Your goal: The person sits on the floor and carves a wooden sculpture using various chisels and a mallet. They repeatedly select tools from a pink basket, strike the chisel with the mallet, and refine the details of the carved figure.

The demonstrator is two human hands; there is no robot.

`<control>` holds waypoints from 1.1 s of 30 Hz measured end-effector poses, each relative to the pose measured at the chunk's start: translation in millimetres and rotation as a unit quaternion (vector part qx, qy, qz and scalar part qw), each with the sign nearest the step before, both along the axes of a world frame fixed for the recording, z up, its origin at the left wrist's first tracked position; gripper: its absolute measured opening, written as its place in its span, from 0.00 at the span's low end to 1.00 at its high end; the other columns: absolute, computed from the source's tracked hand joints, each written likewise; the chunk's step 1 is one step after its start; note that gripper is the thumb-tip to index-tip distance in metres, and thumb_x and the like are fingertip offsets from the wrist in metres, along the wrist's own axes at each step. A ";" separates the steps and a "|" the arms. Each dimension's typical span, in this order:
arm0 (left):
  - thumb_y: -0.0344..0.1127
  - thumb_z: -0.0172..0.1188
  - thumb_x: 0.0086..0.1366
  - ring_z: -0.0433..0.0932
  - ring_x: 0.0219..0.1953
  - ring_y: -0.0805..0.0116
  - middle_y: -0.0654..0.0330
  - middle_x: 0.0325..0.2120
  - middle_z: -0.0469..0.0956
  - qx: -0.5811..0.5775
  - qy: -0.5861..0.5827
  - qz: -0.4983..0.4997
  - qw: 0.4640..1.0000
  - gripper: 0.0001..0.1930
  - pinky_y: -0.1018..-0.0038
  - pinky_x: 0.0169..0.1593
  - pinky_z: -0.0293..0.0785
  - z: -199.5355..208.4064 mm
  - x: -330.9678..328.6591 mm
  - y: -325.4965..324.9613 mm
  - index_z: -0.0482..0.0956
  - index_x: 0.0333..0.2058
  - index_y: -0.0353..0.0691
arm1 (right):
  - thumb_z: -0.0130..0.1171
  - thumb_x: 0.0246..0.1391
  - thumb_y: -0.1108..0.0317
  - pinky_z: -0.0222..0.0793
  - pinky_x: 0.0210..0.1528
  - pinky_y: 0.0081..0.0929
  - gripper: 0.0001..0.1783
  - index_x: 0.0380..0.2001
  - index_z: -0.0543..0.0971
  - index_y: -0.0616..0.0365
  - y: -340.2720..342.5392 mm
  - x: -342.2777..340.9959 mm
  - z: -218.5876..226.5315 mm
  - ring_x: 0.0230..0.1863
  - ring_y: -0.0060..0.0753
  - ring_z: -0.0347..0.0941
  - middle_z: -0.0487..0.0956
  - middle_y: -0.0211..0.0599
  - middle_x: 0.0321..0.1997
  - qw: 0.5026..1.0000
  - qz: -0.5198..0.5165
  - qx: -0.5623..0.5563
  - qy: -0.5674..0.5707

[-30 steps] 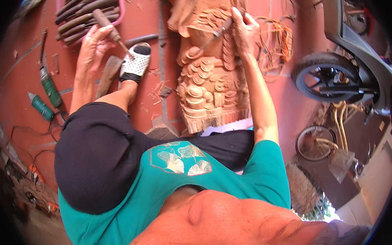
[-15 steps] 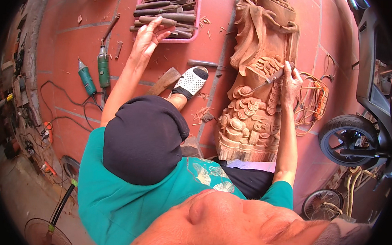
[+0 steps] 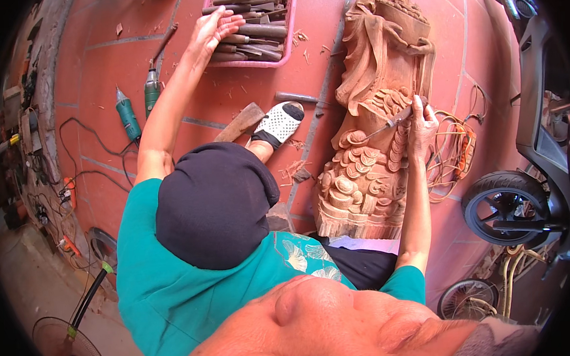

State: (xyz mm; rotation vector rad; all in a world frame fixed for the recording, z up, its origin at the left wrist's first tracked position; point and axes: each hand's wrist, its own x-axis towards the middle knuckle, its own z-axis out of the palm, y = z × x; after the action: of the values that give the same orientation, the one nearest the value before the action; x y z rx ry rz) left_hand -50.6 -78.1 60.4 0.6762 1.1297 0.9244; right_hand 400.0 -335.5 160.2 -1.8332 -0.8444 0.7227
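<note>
My left hand (image 3: 213,32) reaches over the left edge of a pink plastic basket (image 3: 288,37) filled with wooden-handled carving tools (image 3: 264,31). Its fingers are spread, with the tips at a tool handle, and nothing shows in its grip. My right hand (image 3: 422,129) is closed around the handle of a carving chisel (image 3: 388,122). The chisel's thin blade points left across a carved wooden figure (image 3: 373,76), which lies lengthwise with flowing robes and rounded, coin-like relief at its near end. Part of the chisel's handle is hidden by my fingers.
A wooden mallet (image 3: 241,121) and a metal rod (image 3: 297,97) lie near my shoe (image 3: 279,123). Two green power tools, one a corded grinder (image 3: 128,118), rest at left. An orange extension cord (image 3: 467,146) is right of the carving, beside a motorbike wheel (image 3: 505,205).
My left hand has moved farther away over the basket, its fingers still apart. My right hand and the chisel stay nearly in place on the carving.
</note>
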 end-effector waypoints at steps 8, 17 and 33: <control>0.39 0.60 0.69 0.80 0.28 0.78 0.62 0.28 0.82 0.051 0.127 -0.285 0.949 0.11 0.80 0.31 0.75 17.1 54.9 -127.4 0.82 0.41 0.37 | 0.61 0.63 0.56 0.54 0.29 0.15 0.17 0.30 0.82 0.59 -0.8 1.7 -0.2 0.27 0.10 0.59 0.69 0.14 0.24 0.999 0.000 -0.002 -0.034; 0.35 0.66 0.60 0.72 0.48 0.50 0.53 0.42 0.75 0.412 0.421 -0.431 0.684 0.18 0.60 0.53 0.72 -48.0 113.5 -169.7 0.77 0.48 0.37 | 0.63 0.62 0.58 0.57 0.30 0.15 0.15 0.29 0.83 0.59 -2.2 4.5 -3.6 0.27 0.10 0.61 0.72 0.16 0.23 0.999 -0.002 -0.018 -0.042; 0.39 0.55 0.68 0.75 0.36 0.71 0.59 0.31 0.79 0.088 0.256 -0.491 0.828 0.13 0.70 0.42 0.72 6.6 62.8 -153.0 0.79 0.43 0.35 | 0.63 0.63 0.58 0.57 0.29 0.14 0.15 0.27 0.82 0.58 -3.8 4.2 -3.9 0.26 0.09 0.62 0.73 0.16 0.23 1.000 -0.011 -0.003 -0.024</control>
State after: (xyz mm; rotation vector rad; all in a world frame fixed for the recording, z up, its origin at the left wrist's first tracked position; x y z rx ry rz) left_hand 12.2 -231.0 67.0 1.5303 0.9444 -0.0710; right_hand 404.3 -339.3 156.3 -1.8695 -0.8515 0.6702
